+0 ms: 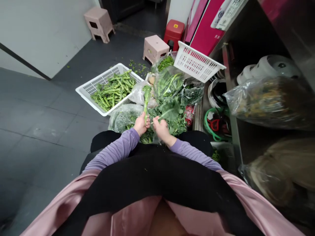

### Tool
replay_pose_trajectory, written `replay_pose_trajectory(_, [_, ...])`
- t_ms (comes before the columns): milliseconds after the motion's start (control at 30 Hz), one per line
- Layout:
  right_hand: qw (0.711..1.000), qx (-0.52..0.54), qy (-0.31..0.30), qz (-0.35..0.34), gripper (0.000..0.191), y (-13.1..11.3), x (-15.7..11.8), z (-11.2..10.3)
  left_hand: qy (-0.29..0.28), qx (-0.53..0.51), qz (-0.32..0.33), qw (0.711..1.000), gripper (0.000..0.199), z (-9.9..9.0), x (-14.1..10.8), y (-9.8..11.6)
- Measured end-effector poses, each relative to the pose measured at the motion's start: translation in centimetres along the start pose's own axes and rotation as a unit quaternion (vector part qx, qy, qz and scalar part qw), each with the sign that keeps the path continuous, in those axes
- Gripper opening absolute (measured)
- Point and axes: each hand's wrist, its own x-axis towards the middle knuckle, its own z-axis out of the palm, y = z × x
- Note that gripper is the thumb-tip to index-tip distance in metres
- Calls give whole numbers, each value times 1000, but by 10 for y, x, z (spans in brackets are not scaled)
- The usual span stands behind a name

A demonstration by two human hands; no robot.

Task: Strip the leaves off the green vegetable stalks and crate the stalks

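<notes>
Head view: a stem (146, 102) is clasped in the left hand (141, 124); just apart, the right hand (161, 128) pinches a leaf (171, 113). Both hands are over a heap of greens (181, 127), near the right edge of the basket (85, 90); beyond, stools (154, 47) on the floor (44, 121).

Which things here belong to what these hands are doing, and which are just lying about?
Seem to belong:
Green stalk in the left hand
Leaf in the right hand
Pile of stalks
White basket under that pile

Seem just lying about:
Nearer pink stool
Farther pink stool
Red stool
Green basket
</notes>
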Motion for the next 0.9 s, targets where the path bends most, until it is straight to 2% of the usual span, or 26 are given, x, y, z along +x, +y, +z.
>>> replay_pose_trajectory(67, [998, -23, 42, 28, 30, -4, 15, -25, -53, -21, -25, 998, 39, -4, 2, 9])
replay_pose_trajectory(167, [981, -120, 117, 94, 33, -22, 39, -63, -135, -3, -39, 990, 39, -5, -6, 8])
replay_pose_trajectory(233, [978, -150, 130, 60, 32, -38, 46, -74, -148, 32, -24, 988, 39, -4, -12, 1])
replay_pose_trajectory(333, [986, -83, 96, -108, 29, -60, 46, -63, -140, 101, 32, 984, 39, -3, -16, -12])
replay_pose_trajectory(367, [978, -72, 104, -164, 28, -66, 45, -56, -136, 123, 52, 982, 39, -3, -17, -16])
replay_pose_trajectory(433, [946, -117, 162, -256, 24, -73, 42, -43, -124, 158, 89, 976, 39, -2, -18, -24])
replay_pose_trajectory(500, [898, -216, 223, -312, 20, -70, 37, -33, -111, 175, 118, 971, 38, -2, -19, -30])
replay_pose_trajectory(533, [877, -263, 233, -328, 18, -64, 34, -27, -110, 175, 128, 970, 37, -1, -19, -32])
replay_pose_trajectory(567, [862, -307, 221, -338, 18, -57, 29, -22, -113, 169, 136, 970, 35, -1, -18, -32])
replay_pose_trajectory(633, [841, -384, 149, -350, 22, -39, 20, -13, -111, 143, 142, 973, 31, -1, -14, -29])
replay_pose_trajectory(700, [823, -449, 76, -338, 28, -25, 13, -10, -102, 104, 124, 982, 25, -4, -9, -20])
replay_pose_trajectory(733, [818, -478, 67, -313, 32, -21, 12, -14, -105, 82, 104, 986, 22, -6, -7, -15])
replay_pose_trajectory(800, [813, -530, 108, -216, 36, -20, 17, -29, -141, 30, 47, 988, 18, -12, -4, -4])
replay_pose_trajectory(900, [810, -563, 158, -47, 37, -33, 35, -59, -211, -33, -37, 976, 20, -19, -5, 7])
